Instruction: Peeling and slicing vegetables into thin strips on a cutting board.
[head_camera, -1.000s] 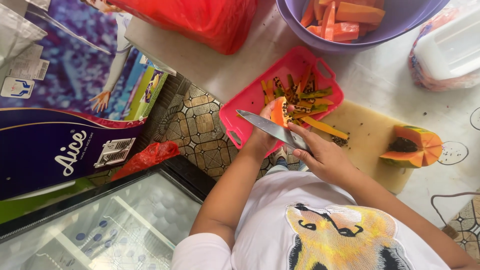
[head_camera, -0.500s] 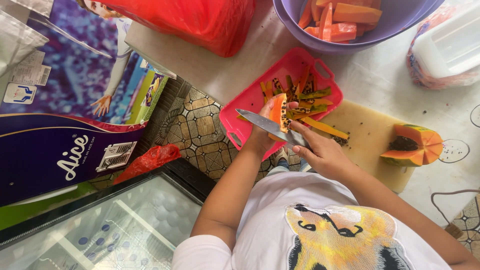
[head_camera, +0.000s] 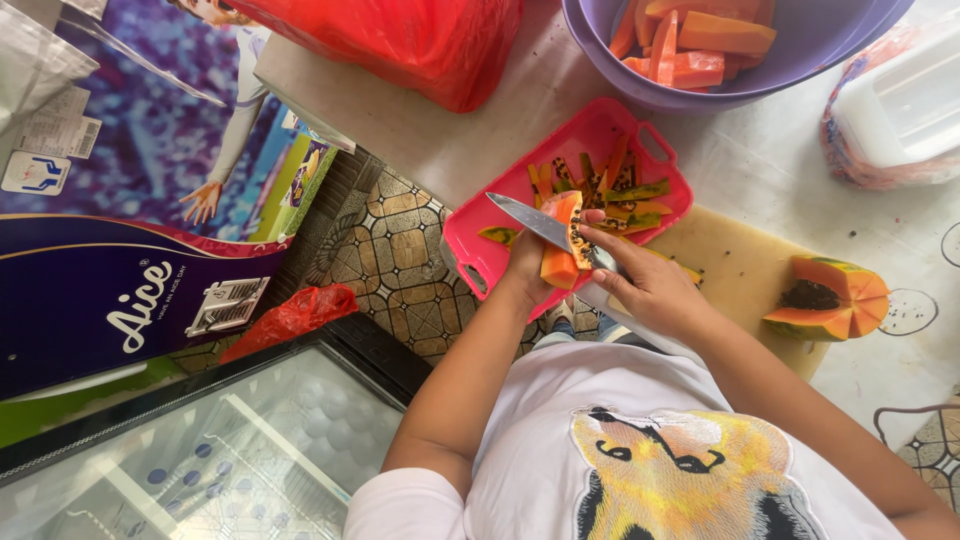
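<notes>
Papaya work over a pink tray (head_camera: 470, 250): the person's left hand (head_camera: 528, 268) grips an orange papaya slice (head_camera: 560, 240) from below, fingers closed around its lower end, holding it just above the tray's near edge. The right hand (head_camera: 650, 285) is clenched on the handle of a knife (head_camera: 535, 220), whose steel blade lies across the slice's seeded face and points out to the left. Black seeds cling to the cut flesh beside the blade.

Strips of green and orange peel (head_camera: 625, 190) with scattered seeds lie piled in the tray. Beneath the tray's right side sits a wooden board (head_camera: 735, 265), and at its far right end rests a papaya chunk (head_camera: 825, 300), its seed cavity showing. Above, a purple bowl (head_camera: 800, 60) holds peeled orange pieces. A red bag (head_camera: 400, 45) sits at the top of the view, a smaller red bag (head_camera: 295, 315) lies on the patterned floor tiles below, and a glass-topped freezer (head_camera: 200, 460) fills the lower left corner.
</notes>
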